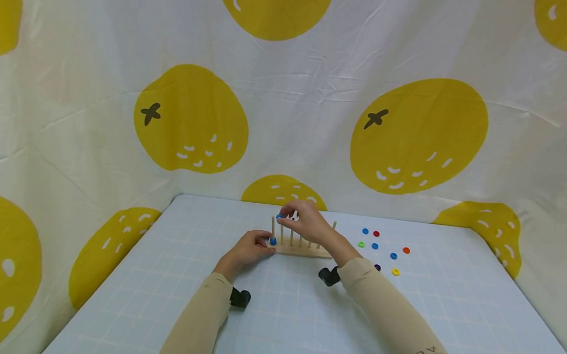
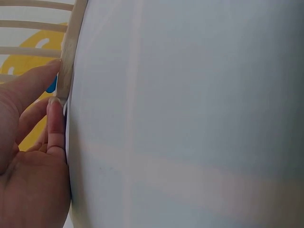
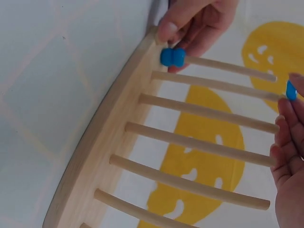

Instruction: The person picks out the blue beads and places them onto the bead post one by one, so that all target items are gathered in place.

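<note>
A wooden base (image 1: 303,251) with a row of upright pegs stands near the table's back. Blue rings (image 3: 172,57) sit at the bottom of its leftmost peg. The left hand (image 1: 250,247) grips the base's left end between thumb and fingers; in the left wrist view that hand (image 2: 35,156) touches the end of the wood. Above the pegs, the right hand (image 1: 307,222) pinches another blue ring (image 1: 280,217) between thumb and fingertips. The right wrist view has this pinched ring (image 3: 291,90) at the tip of the second peg; whether the peg passes through it, I cannot tell.
Right of the base, loose rings lie scattered on the table: blue (image 1: 374,246), red (image 1: 376,233), green (image 1: 361,244), orange (image 1: 406,250), yellow (image 1: 396,271) and a dark one (image 1: 377,267) beside the right sleeve. A patterned curtain (image 1: 296,134) hangs behind the table.
</note>
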Tool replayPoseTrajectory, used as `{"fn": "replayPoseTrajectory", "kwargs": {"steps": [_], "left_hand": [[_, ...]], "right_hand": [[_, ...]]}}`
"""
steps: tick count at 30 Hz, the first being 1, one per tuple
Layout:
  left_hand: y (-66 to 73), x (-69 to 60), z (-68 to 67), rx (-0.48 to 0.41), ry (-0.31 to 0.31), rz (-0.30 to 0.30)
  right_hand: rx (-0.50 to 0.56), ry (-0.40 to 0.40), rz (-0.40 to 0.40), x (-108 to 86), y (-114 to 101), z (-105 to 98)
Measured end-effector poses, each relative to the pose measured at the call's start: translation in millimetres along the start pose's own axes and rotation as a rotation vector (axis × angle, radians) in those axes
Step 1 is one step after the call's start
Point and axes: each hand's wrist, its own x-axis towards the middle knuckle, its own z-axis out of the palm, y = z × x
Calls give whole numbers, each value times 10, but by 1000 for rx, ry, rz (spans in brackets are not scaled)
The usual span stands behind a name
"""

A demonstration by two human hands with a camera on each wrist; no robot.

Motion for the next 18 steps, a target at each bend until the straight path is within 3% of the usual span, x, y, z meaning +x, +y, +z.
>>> {"fn": "replayPoseTrajectory", "kwargs": {"steps": [18], "left_hand": [[15,-4,1,-5,3,12]], "right_hand": [[21,24,37,114,24,120]]}}
